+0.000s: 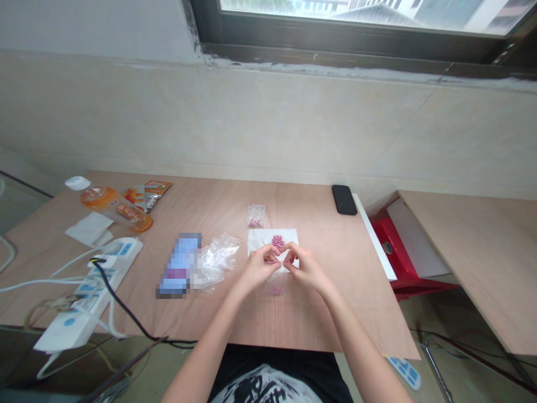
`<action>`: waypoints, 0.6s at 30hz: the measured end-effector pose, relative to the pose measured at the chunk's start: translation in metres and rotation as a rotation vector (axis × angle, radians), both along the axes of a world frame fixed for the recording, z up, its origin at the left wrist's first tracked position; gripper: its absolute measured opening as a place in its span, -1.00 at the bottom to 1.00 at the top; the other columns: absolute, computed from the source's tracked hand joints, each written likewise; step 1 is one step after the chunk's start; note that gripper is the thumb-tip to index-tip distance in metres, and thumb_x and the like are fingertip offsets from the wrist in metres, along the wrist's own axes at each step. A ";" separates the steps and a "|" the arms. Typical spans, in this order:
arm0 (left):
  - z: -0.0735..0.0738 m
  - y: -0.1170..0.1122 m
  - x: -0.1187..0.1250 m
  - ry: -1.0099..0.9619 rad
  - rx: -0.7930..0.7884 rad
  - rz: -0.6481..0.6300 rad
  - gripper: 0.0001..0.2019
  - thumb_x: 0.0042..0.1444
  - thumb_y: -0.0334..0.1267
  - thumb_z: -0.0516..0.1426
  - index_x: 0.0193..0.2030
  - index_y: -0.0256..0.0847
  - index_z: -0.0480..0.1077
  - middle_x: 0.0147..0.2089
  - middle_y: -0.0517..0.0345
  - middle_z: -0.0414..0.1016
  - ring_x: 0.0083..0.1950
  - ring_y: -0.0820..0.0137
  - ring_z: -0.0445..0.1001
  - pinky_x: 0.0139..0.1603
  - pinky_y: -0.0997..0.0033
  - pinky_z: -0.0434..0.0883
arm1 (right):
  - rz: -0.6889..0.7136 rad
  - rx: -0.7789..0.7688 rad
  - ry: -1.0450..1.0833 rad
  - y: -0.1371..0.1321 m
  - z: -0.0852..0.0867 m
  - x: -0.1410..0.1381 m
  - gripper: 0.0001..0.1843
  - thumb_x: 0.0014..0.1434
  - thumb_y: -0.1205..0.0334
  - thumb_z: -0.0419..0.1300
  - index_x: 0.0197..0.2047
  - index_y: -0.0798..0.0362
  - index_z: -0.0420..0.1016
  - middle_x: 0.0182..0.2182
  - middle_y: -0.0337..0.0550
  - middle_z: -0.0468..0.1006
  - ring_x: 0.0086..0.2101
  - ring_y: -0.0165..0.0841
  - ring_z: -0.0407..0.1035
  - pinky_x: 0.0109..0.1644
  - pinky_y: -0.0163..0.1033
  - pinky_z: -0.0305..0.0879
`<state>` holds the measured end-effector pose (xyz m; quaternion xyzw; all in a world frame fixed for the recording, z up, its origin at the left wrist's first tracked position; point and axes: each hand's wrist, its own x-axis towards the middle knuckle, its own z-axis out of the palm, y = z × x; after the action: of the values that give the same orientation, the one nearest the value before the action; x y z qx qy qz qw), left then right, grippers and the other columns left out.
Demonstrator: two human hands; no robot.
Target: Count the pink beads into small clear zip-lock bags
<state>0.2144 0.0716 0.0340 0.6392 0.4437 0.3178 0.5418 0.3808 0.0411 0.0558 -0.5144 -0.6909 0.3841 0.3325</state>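
Observation:
My left hand [260,267] and my right hand [306,268] meet above a white paper sheet [260,240], their fingertips close together. Whatever they may pinch is too small to tell. Just beyond the fingertips, a small heap of pink round beads [277,242] lies on the sheet. A small clear bag with a few pink beads [276,290] lies on the table under my hands. Another small clear bag [255,215] with pink beads rests beyond the sheet. A crumpled clear plastic bag [218,259] lies left of my left hand.
The light wooden table [293,319] also holds a pixelated blue package [179,264], an orange drink bottle [111,210], snack wrappers [146,196], a white tissue [89,228], a cabled power strip [96,285] and a black phone [344,200]. A red object [394,249] sits beyond the right edge.

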 end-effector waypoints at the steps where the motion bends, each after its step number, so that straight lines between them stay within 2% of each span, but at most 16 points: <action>1: 0.000 0.000 0.001 0.017 0.015 0.003 -0.86 -0.11 -0.43 0.18 -0.38 -0.22 0.31 -0.41 0.24 0.43 -0.37 0.44 0.45 -0.31 0.44 0.39 | 0.013 -0.010 -0.011 -0.001 0.001 -0.001 -0.69 0.06 0.42 0.08 -0.10 -0.01 0.34 -0.42 -0.27 0.45 -0.39 -0.40 0.36 -0.27 -0.33 0.22; 5: -0.001 -0.004 0.002 0.077 0.094 -0.015 -0.87 -0.10 -0.43 0.17 -0.39 -0.21 0.31 -0.43 0.26 0.42 -0.39 0.44 0.44 -0.33 0.45 0.38 | 0.071 -0.029 0.030 -0.002 -0.001 -0.002 -0.53 0.08 0.45 0.05 0.07 -0.05 0.24 -0.37 -0.25 0.48 -0.36 -0.40 0.38 -0.29 -0.35 0.23; 9: 0.003 -0.007 -0.002 0.110 0.092 -0.064 -0.72 -0.03 -0.43 0.13 -0.13 -0.17 0.34 -0.31 0.19 0.51 -0.31 0.38 0.51 -0.25 0.41 0.41 | 0.052 -0.001 0.009 -0.002 -0.007 -0.001 -0.57 0.07 0.48 0.03 0.01 -0.04 0.29 -0.45 -0.30 0.44 -0.44 -0.44 0.34 -0.37 -0.39 0.18; 11: 0.004 -0.008 -0.006 0.134 0.107 -0.075 -0.70 0.01 -0.43 0.10 -0.08 -0.15 0.34 -0.32 0.19 0.53 -0.28 0.37 0.52 -0.20 0.39 0.41 | 0.023 0.011 -0.009 -0.003 -0.010 0.000 -0.59 0.07 0.48 0.01 -0.01 -0.03 0.30 -0.46 -0.30 0.42 -0.44 -0.44 0.32 -0.36 -0.39 0.18; 18: 0.004 -0.014 -0.011 0.264 0.214 -0.057 -0.85 0.05 -0.44 0.06 -0.25 -0.18 0.39 -0.42 0.23 0.50 -0.36 0.42 0.48 -0.28 0.46 0.36 | 0.088 0.015 -0.014 -0.003 -0.016 0.004 -0.46 0.05 0.53 0.02 0.10 -0.01 0.24 -0.42 -0.29 0.42 -0.42 -0.46 0.32 -0.32 -0.39 0.19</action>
<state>0.2039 0.0580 0.0384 0.7417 0.4564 0.2610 0.4165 0.3846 0.0380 0.0403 -0.4836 -0.7181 0.3893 0.3143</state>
